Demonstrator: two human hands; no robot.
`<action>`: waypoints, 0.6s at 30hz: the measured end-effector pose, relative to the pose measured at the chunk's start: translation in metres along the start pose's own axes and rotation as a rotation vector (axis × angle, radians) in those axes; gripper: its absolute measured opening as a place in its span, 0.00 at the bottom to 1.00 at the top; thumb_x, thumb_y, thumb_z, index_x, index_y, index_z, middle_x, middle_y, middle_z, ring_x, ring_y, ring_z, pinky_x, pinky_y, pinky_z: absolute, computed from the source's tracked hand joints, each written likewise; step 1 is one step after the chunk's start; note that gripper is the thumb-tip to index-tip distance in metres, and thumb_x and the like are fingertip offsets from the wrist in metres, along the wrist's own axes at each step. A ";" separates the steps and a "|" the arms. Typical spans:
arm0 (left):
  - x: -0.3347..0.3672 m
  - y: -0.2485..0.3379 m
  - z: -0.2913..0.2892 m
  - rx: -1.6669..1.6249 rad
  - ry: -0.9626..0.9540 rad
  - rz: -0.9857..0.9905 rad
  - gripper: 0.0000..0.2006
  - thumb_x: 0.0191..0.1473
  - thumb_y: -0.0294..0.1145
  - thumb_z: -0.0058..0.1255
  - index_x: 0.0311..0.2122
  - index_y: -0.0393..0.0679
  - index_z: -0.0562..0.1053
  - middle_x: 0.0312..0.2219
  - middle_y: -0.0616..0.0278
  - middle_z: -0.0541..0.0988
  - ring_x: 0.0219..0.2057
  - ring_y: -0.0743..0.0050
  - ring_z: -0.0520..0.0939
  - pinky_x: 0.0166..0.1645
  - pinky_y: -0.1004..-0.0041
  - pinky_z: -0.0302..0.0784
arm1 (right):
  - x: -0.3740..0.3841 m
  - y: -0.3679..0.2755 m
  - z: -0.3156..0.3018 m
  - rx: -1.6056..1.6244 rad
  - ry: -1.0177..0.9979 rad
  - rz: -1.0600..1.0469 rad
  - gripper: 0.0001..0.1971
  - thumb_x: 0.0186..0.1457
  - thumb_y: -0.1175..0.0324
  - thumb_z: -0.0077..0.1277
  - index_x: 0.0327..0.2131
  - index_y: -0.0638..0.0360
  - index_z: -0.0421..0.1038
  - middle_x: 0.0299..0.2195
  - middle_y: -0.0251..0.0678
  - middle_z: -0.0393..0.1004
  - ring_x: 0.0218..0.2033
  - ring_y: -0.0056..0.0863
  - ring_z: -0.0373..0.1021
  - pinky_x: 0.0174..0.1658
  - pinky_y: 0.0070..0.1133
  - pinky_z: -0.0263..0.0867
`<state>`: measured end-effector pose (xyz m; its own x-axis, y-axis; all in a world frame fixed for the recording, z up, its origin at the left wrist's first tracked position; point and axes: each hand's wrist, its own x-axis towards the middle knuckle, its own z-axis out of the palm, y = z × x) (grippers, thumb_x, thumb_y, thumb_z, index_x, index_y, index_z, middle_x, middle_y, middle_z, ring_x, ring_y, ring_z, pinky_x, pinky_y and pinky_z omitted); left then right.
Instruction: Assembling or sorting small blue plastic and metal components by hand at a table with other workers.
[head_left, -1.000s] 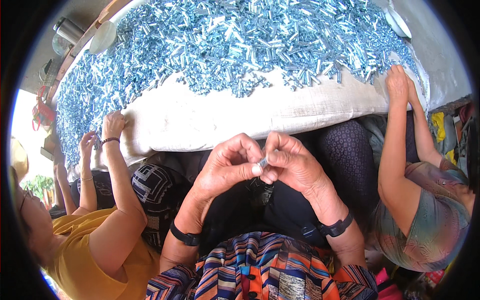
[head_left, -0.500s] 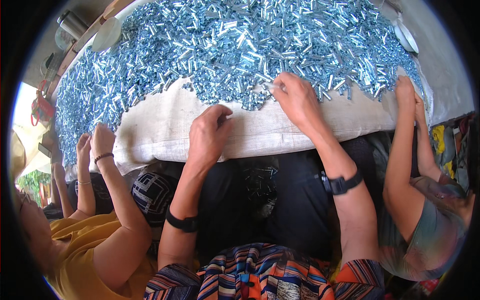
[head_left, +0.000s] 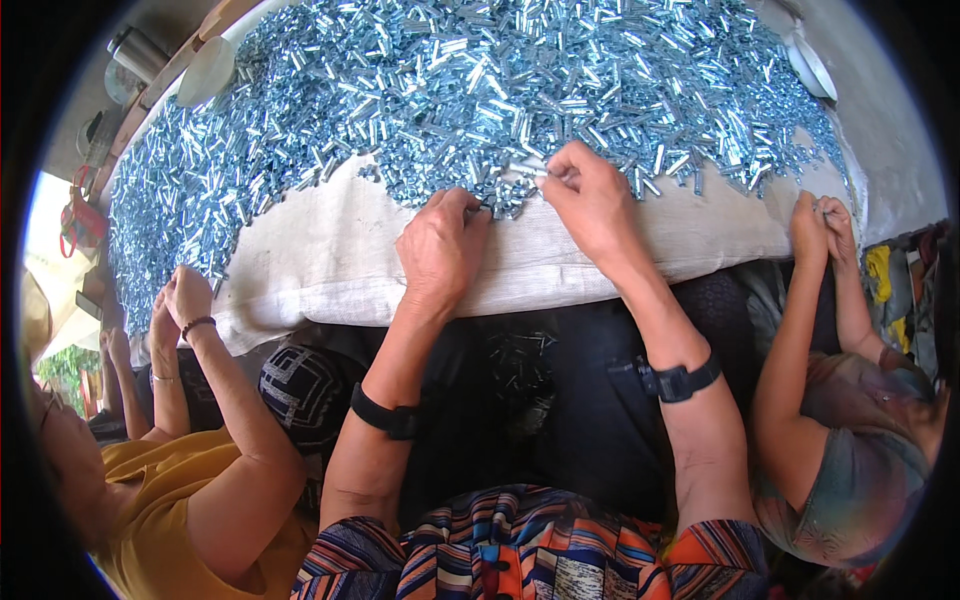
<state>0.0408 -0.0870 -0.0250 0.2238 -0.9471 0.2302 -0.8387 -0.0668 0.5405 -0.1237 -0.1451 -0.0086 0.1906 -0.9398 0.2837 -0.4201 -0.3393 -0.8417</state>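
Note:
A wide heap of small, shiny blue-silver metal pieces [head_left: 480, 90], many of them short tubes, covers the far part of a pale cloth surface [head_left: 330, 260]. My left hand [head_left: 440, 245] is at the heap's near edge, its fingers curled together by the small pieces. What lies in those fingertips is hidden. To its right, my right hand [head_left: 592, 205] holds thumb and forefinger in a pinch at the same edge. A slim pale piece [head_left: 526, 168] shows by its fingertips, too blurred to name.
At left a person in a yellow top [head_left: 170, 490] works the heap's edge, another person's arm beyond. On the right, a person in a grey-green top [head_left: 845, 480] has both hands together. White dishes [head_left: 810, 68] lie at the heap's right rim. Loose metal pieces [head_left: 522, 370] show low between my knees.
My left hand has moved right and forward to the heap's edge, nearer my right hand. My right hand has barely shifted. The neighbour at right has drawn their hands back from the heap.

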 end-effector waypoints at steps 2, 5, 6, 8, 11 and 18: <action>0.001 -0.002 0.002 0.014 0.032 0.008 0.08 0.45 0.34 0.56 0.30 0.43 0.75 0.24 0.60 0.77 0.25 0.65 0.78 0.30 0.69 0.70 | -0.014 0.006 -0.008 0.161 -0.017 0.067 0.04 0.47 0.75 0.52 0.26 0.63 0.66 0.21 0.36 0.71 0.22 0.27 0.70 0.27 0.23 0.64; 0.000 -0.004 -0.003 -0.036 0.000 0.013 0.08 0.44 0.34 0.56 0.30 0.43 0.75 0.21 0.60 0.77 0.23 0.67 0.77 0.29 0.69 0.70 | -0.038 -0.003 -0.027 0.454 -0.104 0.232 0.03 0.51 0.76 0.50 0.28 0.63 0.66 0.20 0.30 0.70 0.23 0.16 0.69 0.26 0.15 0.63; -0.001 -0.003 -0.005 -0.045 -0.006 0.022 0.07 0.44 0.33 0.56 0.29 0.42 0.74 0.22 0.60 0.76 0.22 0.69 0.76 0.28 0.70 0.70 | -0.045 -0.003 -0.031 0.588 -0.092 0.299 0.03 0.51 0.76 0.49 0.28 0.63 0.66 0.21 0.31 0.70 0.23 0.17 0.69 0.26 0.15 0.63; -0.003 -0.002 -0.010 -0.061 -0.018 0.026 0.07 0.44 0.32 0.55 0.29 0.42 0.74 0.23 0.59 0.76 0.24 0.65 0.77 0.30 0.68 0.70 | -0.057 -0.001 -0.037 0.750 -0.083 0.377 0.02 0.52 0.76 0.48 0.29 0.62 0.65 0.21 0.34 0.71 0.23 0.18 0.70 0.28 0.15 0.65; -0.010 -0.008 -0.015 -0.108 -0.023 0.041 0.05 0.44 0.28 0.53 0.28 0.41 0.72 0.23 0.61 0.76 0.24 0.69 0.77 0.29 0.69 0.70 | -0.070 -0.005 -0.041 0.826 -0.090 0.400 0.02 0.54 0.75 0.46 0.32 0.61 0.67 0.25 0.33 0.72 0.27 0.19 0.70 0.32 0.17 0.64; -0.039 0.022 -0.031 -1.170 -0.389 -0.215 0.02 0.49 0.22 0.49 0.29 0.40 0.69 0.24 0.63 0.74 0.26 0.79 0.76 0.34 0.78 0.72 | -0.087 -0.015 -0.034 0.950 -0.104 0.383 0.05 0.55 0.77 0.44 0.35 0.63 0.69 0.25 0.33 0.73 0.29 0.19 0.73 0.35 0.17 0.69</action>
<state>0.0288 -0.0422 0.0028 -0.0270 -0.9948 -0.0982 0.1847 -0.1015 0.9775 -0.1639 -0.0597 -0.0046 0.2864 -0.9545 -0.0836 0.3976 0.1978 -0.8960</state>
